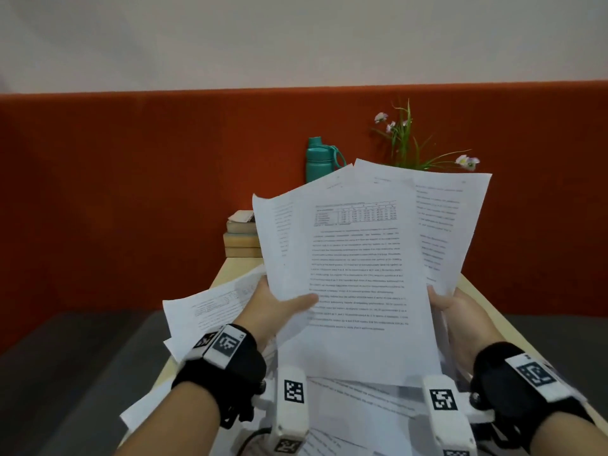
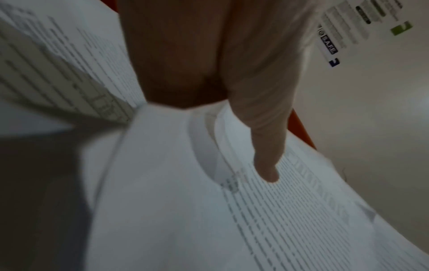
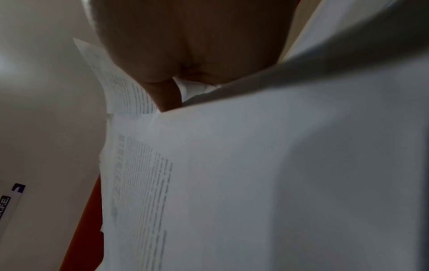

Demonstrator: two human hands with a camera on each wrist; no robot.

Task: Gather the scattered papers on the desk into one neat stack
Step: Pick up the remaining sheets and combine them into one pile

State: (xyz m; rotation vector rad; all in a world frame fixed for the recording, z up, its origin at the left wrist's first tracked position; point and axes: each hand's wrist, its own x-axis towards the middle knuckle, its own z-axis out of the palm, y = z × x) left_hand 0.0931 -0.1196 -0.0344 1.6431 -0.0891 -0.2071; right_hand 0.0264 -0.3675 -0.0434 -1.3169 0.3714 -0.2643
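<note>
I have both hands on a fanned bundle of printed papers (image 1: 358, 258), raised upright above the bench (image 1: 230, 268). My left hand (image 1: 276, 307) pinches its lower left edge, thumb (image 2: 264, 161) flat across the front page; my right hand (image 1: 450, 311) grips the lower right edge. More loose sheets (image 1: 210, 307) overhang the bench's left edge. At the far edge: one teal bottle (image 1: 317, 159), three stacked books (image 1: 241, 236), one flowering plant (image 1: 414, 143).

A wall sign (image 2: 329, 45) reads "SAFE"; the papers' (image 1: 358, 258) print is illegible.
</note>
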